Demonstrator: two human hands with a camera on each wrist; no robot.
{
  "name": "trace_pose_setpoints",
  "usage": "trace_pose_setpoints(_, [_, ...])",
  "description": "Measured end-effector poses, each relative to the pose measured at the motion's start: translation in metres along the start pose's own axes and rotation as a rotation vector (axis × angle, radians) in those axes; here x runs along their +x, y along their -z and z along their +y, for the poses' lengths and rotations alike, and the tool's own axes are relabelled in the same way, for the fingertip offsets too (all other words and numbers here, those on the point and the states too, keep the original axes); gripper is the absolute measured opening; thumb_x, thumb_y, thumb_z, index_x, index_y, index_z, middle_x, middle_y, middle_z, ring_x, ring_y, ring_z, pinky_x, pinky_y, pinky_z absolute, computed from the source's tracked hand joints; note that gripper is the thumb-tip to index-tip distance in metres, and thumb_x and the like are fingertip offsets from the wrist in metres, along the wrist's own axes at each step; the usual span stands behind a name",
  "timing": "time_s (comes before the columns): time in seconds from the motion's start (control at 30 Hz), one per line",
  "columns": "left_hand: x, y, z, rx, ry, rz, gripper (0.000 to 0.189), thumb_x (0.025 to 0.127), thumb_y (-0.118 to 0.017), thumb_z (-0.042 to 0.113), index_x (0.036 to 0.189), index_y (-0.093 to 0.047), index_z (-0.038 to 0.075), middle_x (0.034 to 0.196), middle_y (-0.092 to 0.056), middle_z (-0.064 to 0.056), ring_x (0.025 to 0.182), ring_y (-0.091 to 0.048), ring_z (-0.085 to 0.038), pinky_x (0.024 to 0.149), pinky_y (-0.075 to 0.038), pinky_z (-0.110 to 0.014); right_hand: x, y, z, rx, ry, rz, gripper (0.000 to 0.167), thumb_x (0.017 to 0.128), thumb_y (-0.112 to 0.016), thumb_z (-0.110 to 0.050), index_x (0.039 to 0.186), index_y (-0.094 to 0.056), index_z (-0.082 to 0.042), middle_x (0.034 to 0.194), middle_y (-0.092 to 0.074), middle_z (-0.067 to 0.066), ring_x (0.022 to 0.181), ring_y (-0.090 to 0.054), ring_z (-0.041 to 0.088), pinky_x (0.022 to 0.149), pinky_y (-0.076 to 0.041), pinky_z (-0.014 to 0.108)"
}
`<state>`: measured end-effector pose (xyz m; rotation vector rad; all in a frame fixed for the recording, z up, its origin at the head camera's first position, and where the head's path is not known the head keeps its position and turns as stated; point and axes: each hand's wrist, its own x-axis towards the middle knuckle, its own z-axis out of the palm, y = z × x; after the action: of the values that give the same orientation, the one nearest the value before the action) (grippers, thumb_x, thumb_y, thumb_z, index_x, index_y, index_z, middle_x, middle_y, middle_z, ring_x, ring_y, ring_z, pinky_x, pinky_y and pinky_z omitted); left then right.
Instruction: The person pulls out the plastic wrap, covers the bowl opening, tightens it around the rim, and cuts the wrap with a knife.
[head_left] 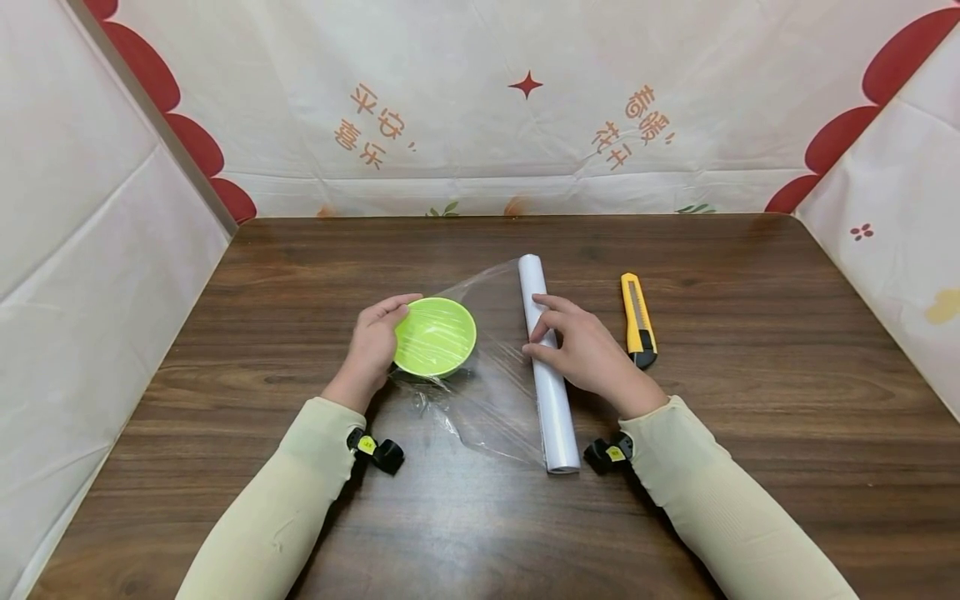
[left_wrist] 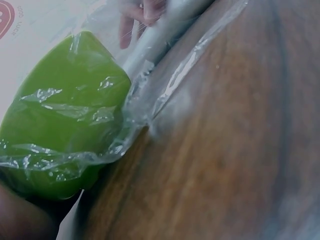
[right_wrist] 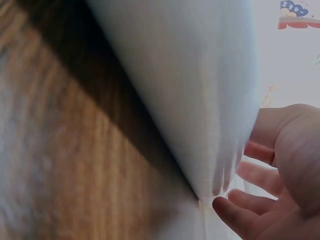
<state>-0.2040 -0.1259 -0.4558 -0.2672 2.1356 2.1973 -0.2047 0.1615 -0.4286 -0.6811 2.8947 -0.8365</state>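
In the head view, my left hand [head_left: 372, 335] grips a light green bowl [head_left: 435, 337] by its left rim, with the thumb on the near side. Clear plastic wrap [head_left: 491, 392] covers the bowl's mouth and stretches right to a white roll of cling film [head_left: 553, 392] lying lengthwise on the table. My right hand [head_left: 581, 346] rests over the roll's middle, its fingers bent loosely and touching it. Close up in the left wrist view, the wrap bunches in creases along the bowl [left_wrist: 65, 110]. The right wrist view shows spread fingers [right_wrist: 255, 177] beside the roll [right_wrist: 185, 75].
A yellow and black utility knife [head_left: 637, 321] lies right of the roll, beyond my right hand. The dark wooden table [head_left: 262, 317] ends at a white printed cloth [head_left: 465, 100] at the back, with white sheets on both sides.
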Motion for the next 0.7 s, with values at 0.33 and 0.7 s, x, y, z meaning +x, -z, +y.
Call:
trace_pose_setpoints(0.33, [-0.0010, -0.0001, 0.0020, 0.000, 0.007, -0.004, 0.035, 0.104, -0.038, 0.017, 0.128, -0.060, 0.004, 0.110, -0.063, -0.011, 0.075, -0.063, -0.009, 0.066, -0.054, -0.023, -0.0005, 0.0020, 0.0012, -0.006, 0.007, 0.002, 0.004, 0.086, -0.065, -0.017, 0.089, -0.065, -0.016, 0.147, -0.048, 0.007, 0.127, -0.052, 0.033, 0.086, -0.051, 0.042])
trace_pose_setpoints(0.7, [0.0000, 0.0048, 0.0021, 0.022, 0.022, 0.002, 0.036, 0.104, -0.037, 0.017, 0.130, -0.060, 0.005, 0.116, -0.061, -0.012, 0.076, -0.063, -0.009, 0.066, -0.054, -0.023, -0.0005, 0.0024, 0.0010, -0.020, -0.040, 0.023, 0.010, 0.084, -0.074, -0.026, 0.081, -0.069, -0.017, 0.144, -0.050, 0.009, 0.119, -0.056, 0.035, 0.085, -0.052, 0.044])
